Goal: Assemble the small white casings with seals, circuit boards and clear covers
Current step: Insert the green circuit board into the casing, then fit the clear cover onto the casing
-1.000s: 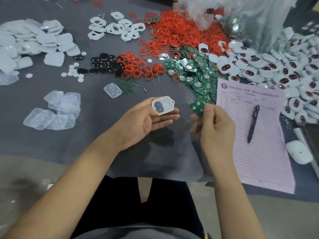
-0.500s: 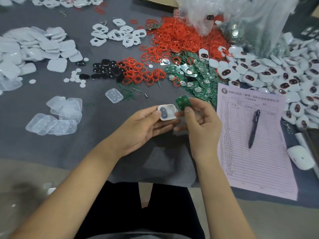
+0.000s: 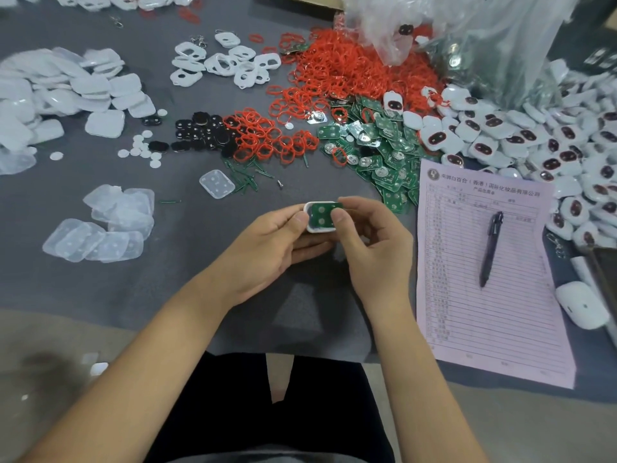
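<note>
A grey table fills most of the frame. At the upper right a clear plastic bag slumps over a heap of finished white casings. A pink form lies at the right with a black pen on it. Red seals are piled at upper centre, green boards spread just below them, white shells at upper left, clear covers at middle left (one more lies alone nearer the centre). At the centre the left hand grips a casing, thumb curled on its left edge and fingers beneath. A board sits in the casing's open face, and the right hand pinches the same assembly, thumb pressing on the board, fingers curled over the far edge.
</note>
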### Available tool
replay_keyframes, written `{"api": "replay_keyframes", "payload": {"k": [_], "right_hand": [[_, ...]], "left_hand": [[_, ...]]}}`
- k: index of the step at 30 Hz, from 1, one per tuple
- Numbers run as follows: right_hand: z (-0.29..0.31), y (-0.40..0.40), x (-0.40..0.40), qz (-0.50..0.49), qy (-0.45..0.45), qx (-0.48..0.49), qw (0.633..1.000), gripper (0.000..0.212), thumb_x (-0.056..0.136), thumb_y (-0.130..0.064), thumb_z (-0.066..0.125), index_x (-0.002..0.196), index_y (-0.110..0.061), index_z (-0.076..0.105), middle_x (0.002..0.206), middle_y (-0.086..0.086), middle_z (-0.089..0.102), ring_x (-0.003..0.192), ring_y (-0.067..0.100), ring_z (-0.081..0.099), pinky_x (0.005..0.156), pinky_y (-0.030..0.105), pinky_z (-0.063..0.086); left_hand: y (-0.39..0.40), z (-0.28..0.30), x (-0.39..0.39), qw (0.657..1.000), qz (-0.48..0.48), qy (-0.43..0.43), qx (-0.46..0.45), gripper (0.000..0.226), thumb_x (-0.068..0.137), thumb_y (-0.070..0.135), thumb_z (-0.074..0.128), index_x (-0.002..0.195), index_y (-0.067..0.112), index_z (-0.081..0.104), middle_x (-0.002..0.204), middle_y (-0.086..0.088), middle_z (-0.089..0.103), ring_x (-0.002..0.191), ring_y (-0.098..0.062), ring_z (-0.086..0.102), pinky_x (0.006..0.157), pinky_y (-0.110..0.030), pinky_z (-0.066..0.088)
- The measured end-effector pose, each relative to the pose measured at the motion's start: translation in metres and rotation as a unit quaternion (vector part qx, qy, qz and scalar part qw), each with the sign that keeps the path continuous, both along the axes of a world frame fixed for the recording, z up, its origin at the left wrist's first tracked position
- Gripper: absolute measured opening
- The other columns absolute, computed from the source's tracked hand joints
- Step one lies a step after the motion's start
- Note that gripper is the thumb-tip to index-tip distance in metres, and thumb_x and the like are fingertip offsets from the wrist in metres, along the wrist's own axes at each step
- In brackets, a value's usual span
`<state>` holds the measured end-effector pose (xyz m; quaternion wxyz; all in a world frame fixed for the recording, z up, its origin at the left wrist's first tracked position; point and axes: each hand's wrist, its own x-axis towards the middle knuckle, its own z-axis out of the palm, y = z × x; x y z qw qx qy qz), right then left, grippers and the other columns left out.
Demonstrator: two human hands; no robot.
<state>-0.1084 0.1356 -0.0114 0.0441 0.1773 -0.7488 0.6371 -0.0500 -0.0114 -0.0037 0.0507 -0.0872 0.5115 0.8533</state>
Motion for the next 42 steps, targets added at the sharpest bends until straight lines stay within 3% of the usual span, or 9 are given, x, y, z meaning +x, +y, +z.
{"api": "replay_keyframes", "payload": {"k": [6, 14, 17, 22, 26, 29, 33, 42], "right_hand": [[-0.0012, -0.0003, 0.0002, -0.003, 0.005, 0.027, 1.0, 0.013, 0.094, -0.011, 0.074, 0.102, -0.021, 0.074, 0.079, -0.008, 0.071, 0.062, 0.019, 0.065, 0.06, 0.027, 0.05], [-0.0042, 0.0002, -0.0009, -0.015, 0.018, 0.042, 0.999, 0.009, 0.096, -0.013, 0.073, 0.103, -0.018, 0.074, 0.078, -0.009, 0.07, 0.063, 0.012, 0.065, 0.063, 0.023, 0.048], [-0.0037, 0.0003, -0.0012, -0.023, 0.019, 0.041, 0.999, 0.01, 0.095, -0.01, 0.072, 0.102, -0.017, 0.074, 0.077, -0.01, 0.07, 0.061, 0.004, 0.061, 0.062, 0.015, 0.045], [-0.0009, -0.0002, -0.0011, -0.019, 0.006, 0.023, 1.0, 0.012, 0.096, -0.006, 0.07, 0.101, -0.016, 0.073, 0.076, -0.012, 0.069, 0.062, 0.0, 0.06, 0.06, 0.009, 0.042], [0.0005, 0.0006, -0.0007, -0.01, 0.008, 0.03, 0.999, 0.011, 0.097, -0.009, 0.071, 0.103, -0.018, 0.073, 0.078, -0.009, 0.071, 0.063, 0.006, 0.063, 0.061, 0.015, 0.046], [-0.0002, 0.0001, -0.0003, -0.008, 0.01, 0.032, 0.999, 0.013, 0.096, -0.01, 0.072, 0.102, -0.021, 0.073, 0.076, -0.006, 0.071, 0.06, 0.02, 0.064, 0.058, 0.019, 0.047], [-0.0017, -0.0008, -0.0006, -0.015, 0.019, 0.035, 0.999, 0.014, 0.094, -0.011, 0.074, 0.101, -0.023, 0.073, 0.076, -0.012, 0.07, 0.063, 0.005, 0.062, 0.062, 0.014, 0.045], [-0.0019, -0.0003, -0.0011, -0.016, 0.019, 0.027, 0.999, 0.014, 0.092, -0.011, 0.077, 0.097, -0.023, 0.073, 0.079, -0.013, 0.07, 0.071, 0.003, 0.063, 0.071, 0.015, 0.048]], "left_hand": [[0.0013, -0.0015, 0.0006, 1.0, -0.011, 0.009, -0.005, 0.038, 0.113, 0.012, 0.028, 0.142, 0.005, 0.054, 0.139, -0.014, 0.066, 0.13, -0.025, 0.063, 0.108, -0.034, 0.052], [0.001, -0.0021, 0.0013, 1.0, -0.011, 0.014, -0.016, 0.039, 0.113, 0.012, 0.028, 0.144, 0.003, 0.052, 0.141, -0.016, 0.064, 0.131, -0.026, 0.062, 0.11, -0.036, 0.05], [0.001, -0.0025, 0.0011, 1.0, -0.007, 0.014, -0.016, 0.04, 0.113, 0.012, 0.029, 0.145, 0.001, 0.051, 0.142, -0.018, 0.063, 0.131, -0.027, 0.062, 0.111, -0.036, 0.05], [0.0014, -0.0024, 0.001, 1.0, -0.001, 0.01, -0.003, 0.037, 0.113, 0.012, 0.03, 0.137, 0.008, 0.058, 0.135, -0.01, 0.069, 0.125, -0.022, 0.066, 0.105, -0.033, 0.053], [0.0014, -0.0023, 0.0013, 1.0, 0.002, 0.008, -0.002, 0.037, 0.113, 0.012, 0.03, 0.136, 0.009, 0.058, 0.133, -0.009, 0.07, 0.124, -0.021, 0.067, 0.104, -0.032, 0.054], [0.002, -0.0011, 0.0015, 1.0, 0.001, 0.008, -0.004, 0.037, 0.113, 0.012, 0.03, 0.136, 0.008, 0.057, 0.134, -0.011, 0.069, 0.124, -0.021, 0.067, 0.104, -0.033, 0.054], [0.0023, -0.0002, 0.0015, 1.0, 0.005, 0.003, -0.011, 0.039, 0.113, 0.011, 0.028, 0.142, 0.003, 0.054, 0.139, -0.016, 0.065, 0.126, -0.023, 0.065, 0.106, -0.033, 0.053], [0.0036, 0.0014, 0.0012, 1.0, 0.004, -0.005, -0.011, 0.039, 0.113, 0.01, 0.028, 0.14, 0.002, 0.055, 0.139, -0.018, 0.064, 0.128, -0.027, 0.064, 0.107, -0.035, 0.053]]}}
